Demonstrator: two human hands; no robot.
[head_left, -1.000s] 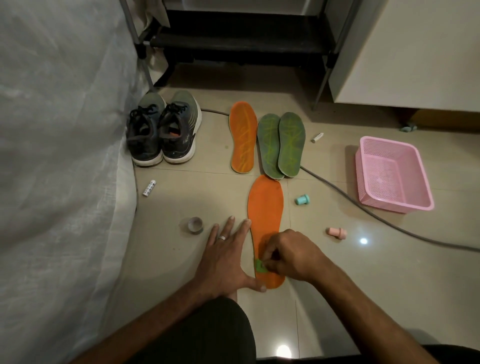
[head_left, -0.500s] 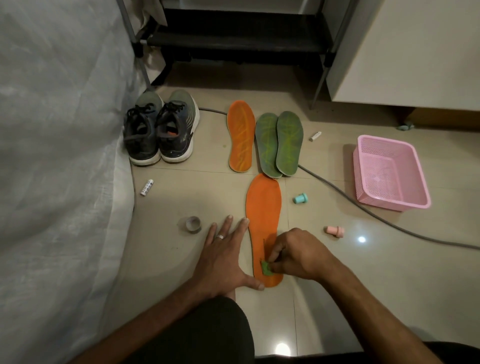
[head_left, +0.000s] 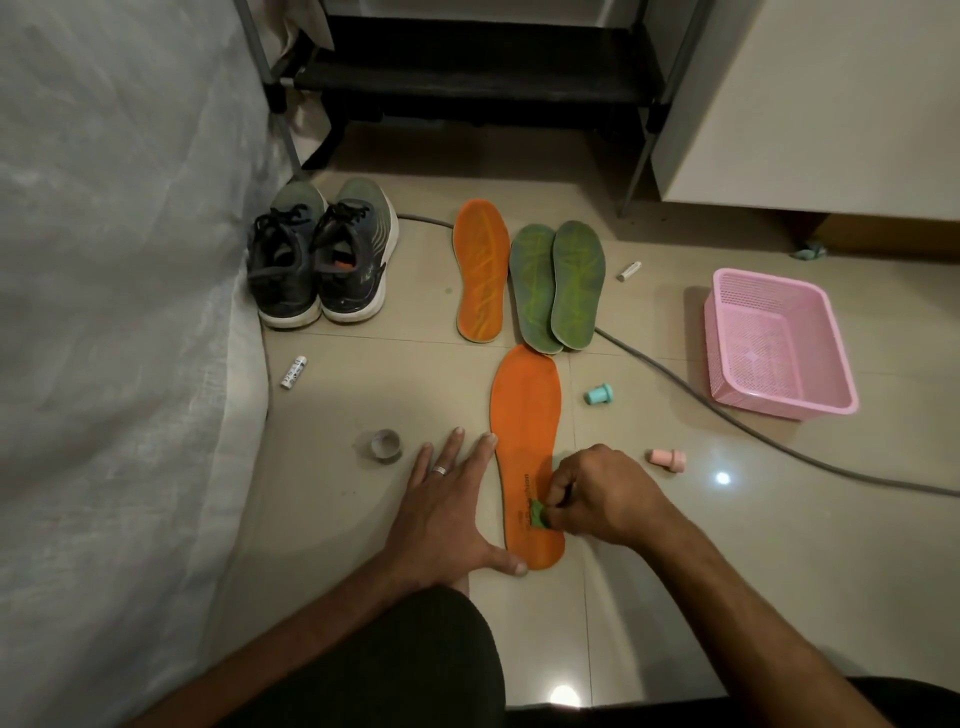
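Orange foam is seen in the near insole (head_left: 524, 415), which is laid flat on the floor (head_left: 779, 571) directly in front of the person, with the heel end toward the person and the toe end pointing away. Dark printed letters are visible on its heel part. A small green piece (head_left: 540, 519) is pinched by the curled fingertips of the right hand (head_left: 605, 499) and is pressed against this heel part; what this piece is cannot be told. The left hand (head_left: 447, 514) is laid flat on the floor just beside the left edge of the insole, with straight, spread fingers holding nothing. Its thumb tip is placed at the heel end, and a ring (head_left: 439, 470) is worn on one finger.

Beyond the toe end, a second orange insole (head_left: 480, 270) and two green insoles (head_left: 556, 286), which overlap each other slightly, are laid side by side. A pair of dark shoes (head_left: 322, 260) is placed to their left, next to a white sheet (head_left: 130, 312). A small tape roll (head_left: 385, 446) is found near the left hand. To the right of the near insole, a teal cap (head_left: 599, 394) and a pink cap (head_left: 667, 458) are lying apart. A grey cable (head_left: 722, 411) is stretched across the floor, passing in front of a pink basket (head_left: 810, 332).
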